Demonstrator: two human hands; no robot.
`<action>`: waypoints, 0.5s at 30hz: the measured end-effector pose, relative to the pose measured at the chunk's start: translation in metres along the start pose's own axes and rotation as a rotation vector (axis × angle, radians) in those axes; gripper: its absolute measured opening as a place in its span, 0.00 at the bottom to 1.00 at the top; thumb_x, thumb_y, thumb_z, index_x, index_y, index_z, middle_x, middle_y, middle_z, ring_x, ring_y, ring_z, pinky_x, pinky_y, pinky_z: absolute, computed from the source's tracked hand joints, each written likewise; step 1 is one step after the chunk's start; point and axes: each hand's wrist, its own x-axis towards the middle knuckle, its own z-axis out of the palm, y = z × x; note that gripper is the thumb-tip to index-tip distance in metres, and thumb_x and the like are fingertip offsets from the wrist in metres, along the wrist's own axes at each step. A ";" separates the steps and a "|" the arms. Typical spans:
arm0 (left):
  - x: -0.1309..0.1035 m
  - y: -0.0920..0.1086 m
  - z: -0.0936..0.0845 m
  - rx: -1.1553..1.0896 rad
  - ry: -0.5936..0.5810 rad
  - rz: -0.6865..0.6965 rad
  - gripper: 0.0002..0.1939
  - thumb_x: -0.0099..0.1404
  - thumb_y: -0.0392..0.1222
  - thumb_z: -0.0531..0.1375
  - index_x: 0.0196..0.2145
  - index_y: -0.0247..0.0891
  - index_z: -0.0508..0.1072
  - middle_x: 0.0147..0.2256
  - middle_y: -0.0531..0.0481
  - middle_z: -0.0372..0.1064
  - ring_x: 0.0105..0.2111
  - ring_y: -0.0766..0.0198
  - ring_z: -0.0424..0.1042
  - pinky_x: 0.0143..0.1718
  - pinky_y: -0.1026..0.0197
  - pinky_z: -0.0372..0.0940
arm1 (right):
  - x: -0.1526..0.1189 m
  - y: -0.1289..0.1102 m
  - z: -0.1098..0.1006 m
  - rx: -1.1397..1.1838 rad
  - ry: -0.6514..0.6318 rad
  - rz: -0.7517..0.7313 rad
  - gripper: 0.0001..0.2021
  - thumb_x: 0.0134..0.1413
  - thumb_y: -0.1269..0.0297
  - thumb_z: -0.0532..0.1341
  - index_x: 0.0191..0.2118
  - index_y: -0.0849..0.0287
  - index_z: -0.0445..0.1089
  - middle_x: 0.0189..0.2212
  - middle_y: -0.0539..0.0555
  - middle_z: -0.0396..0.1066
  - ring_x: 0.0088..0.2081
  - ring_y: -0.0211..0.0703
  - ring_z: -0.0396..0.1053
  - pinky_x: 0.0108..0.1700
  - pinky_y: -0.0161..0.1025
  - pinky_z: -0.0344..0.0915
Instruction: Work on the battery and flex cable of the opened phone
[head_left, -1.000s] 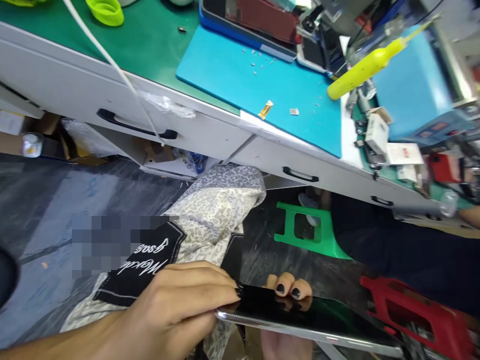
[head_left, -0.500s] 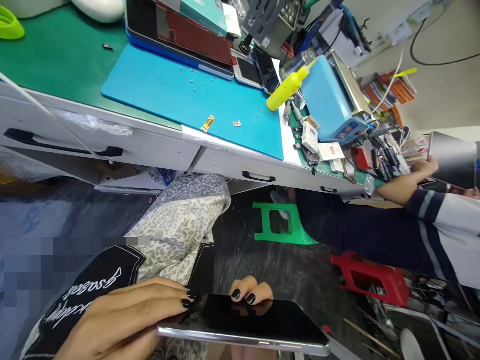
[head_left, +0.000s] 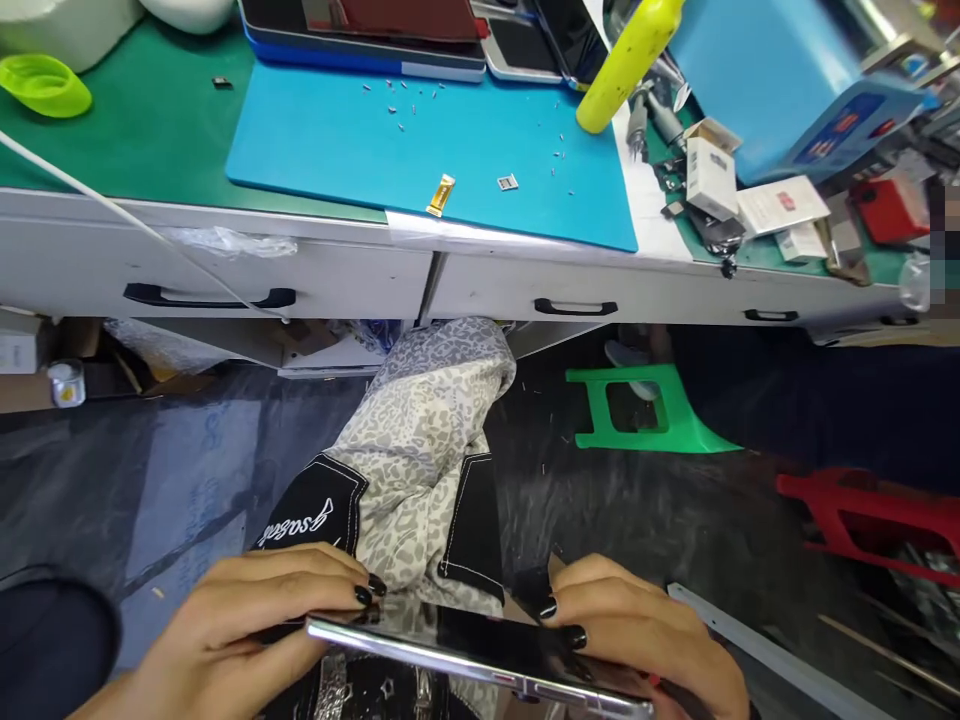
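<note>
A smartphone (head_left: 465, 640) with a dark glossy face and a silver edge lies nearly level above my lap. My left hand (head_left: 255, 610) grips its left end, fingertips on the upper face and thumb underneath. At the other end, my right hand (head_left: 637, 625) is closed on the phone, two dark-nailed fingertips resting on the face. The phone's underside is hidden. On the workbench beyond, a blue mat (head_left: 322, 130) bears a gold flex cable (head_left: 441, 195), a small SIM tray (head_left: 508, 183) and several tiny screws.
A yellow bottle (head_left: 628, 68) stands at the mat's right edge, near small white boxes (head_left: 711, 178) and a blue machine (head_left: 757, 80). Drawers with black handles (head_left: 576, 307) front the bench. A green stool (head_left: 660, 410) and a red stool (head_left: 877, 515) are on the floor at right.
My right hand has shifted from the phone's far long side to its right end. The view has turned, bringing the bench nearer, and the person at right has mostly left the frame.
</note>
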 end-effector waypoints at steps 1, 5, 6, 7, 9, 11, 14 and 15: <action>0.000 -0.001 -0.002 0.031 0.008 0.005 0.21 0.60 0.26 0.58 0.47 0.45 0.73 0.39 0.51 0.79 0.40 0.60 0.78 0.42 0.63 0.73 | 0.002 -0.001 0.001 0.005 -0.022 -0.016 0.10 0.54 0.62 0.68 0.42 0.54 0.78 0.30 0.57 0.79 0.29 0.52 0.76 0.32 0.50 0.74; 0.003 0.002 -0.005 0.112 0.066 -0.010 0.20 0.59 0.26 0.60 0.45 0.48 0.74 0.40 0.56 0.79 0.41 0.63 0.78 0.46 0.68 0.71 | 0.005 0.000 0.002 0.011 -0.057 -0.091 0.09 0.55 0.68 0.67 0.43 0.58 0.77 0.29 0.57 0.79 0.29 0.49 0.77 0.33 0.46 0.76; 0.003 0.003 -0.004 0.116 0.083 -0.015 0.20 0.60 0.27 0.59 0.45 0.48 0.75 0.40 0.57 0.79 0.41 0.65 0.78 0.47 0.69 0.70 | 0.006 0.000 0.002 0.008 -0.053 -0.095 0.08 0.56 0.68 0.66 0.43 0.58 0.77 0.29 0.57 0.79 0.30 0.49 0.77 0.34 0.45 0.76; 0.004 0.004 -0.003 0.123 0.099 -0.022 0.20 0.60 0.27 0.59 0.45 0.49 0.75 0.40 0.58 0.79 0.42 0.66 0.78 0.48 0.70 0.69 | 0.006 0.001 0.002 0.007 -0.044 -0.096 0.08 0.57 0.68 0.65 0.43 0.57 0.77 0.30 0.56 0.79 0.30 0.48 0.77 0.35 0.45 0.76; 0.003 0.006 -0.002 0.141 0.119 -0.041 0.20 0.60 0.28 0.59 0.45 0.49 0.75 0.41 0.59 0.79 0.43 0.67 0.77 0.50 0.71 0.68 | 0.006 0.002 0.003 -0.001 -0.027 -0.092 0.07 0.58 0.68 0.64 0.42 0.58 0.77 0.30 0.57 0.79 0.31 0.49 0.77 0.36 0.45 0.76; 0.002 0.006 -0.001 0.152 0.116 -0.054 0.20 0.61 0.27 0.58 0.46 0.49 0.74 0.42 0.60 0.78 0.44 0.67 0.76 0.51 0.71 0.67 | 0.005 0.004 0.003 -0.008 -0.014 -0.094 0.06 0.58 0.67 0.65 0.41 0.58 0.77 0.30 0.57 0.79 0.31 0.49 0.78 0.36 0.45 0.76; 0.000 0.005 -0.003 0.151 0.061 -0.046 0.20 0.62 0.28 0.58 0.47 0.48 0.73 0.41 0.59 0.78 0.44 0.66 0.76 0.52 0.69 0.66 | 0.004 0.007 0.003 -0.028 0.001 -0.077 0.04 0.57 0.67 0.66 0.39 0.57 0.77 0.29 0.56 0.79 0.30 0.48 0.78 0.38 0.43 0.76; 0.000 0.005 -0.004 0.149 0.047 -0.041 0.19 0.62 0.28 0.58 0.47 0.47 0.73 0.41 0.58 0.78 0.44 0.66 0.76 0.52 0.69 0.67 | 0.003 0.007 0.003 -0.035 0.000 -0.074 0.04 0.57 0.67 0.66 0.39 0.57 0.77 0.28 0.55 0.79 0.30 0.48 0.78 0.38 0.42 0.76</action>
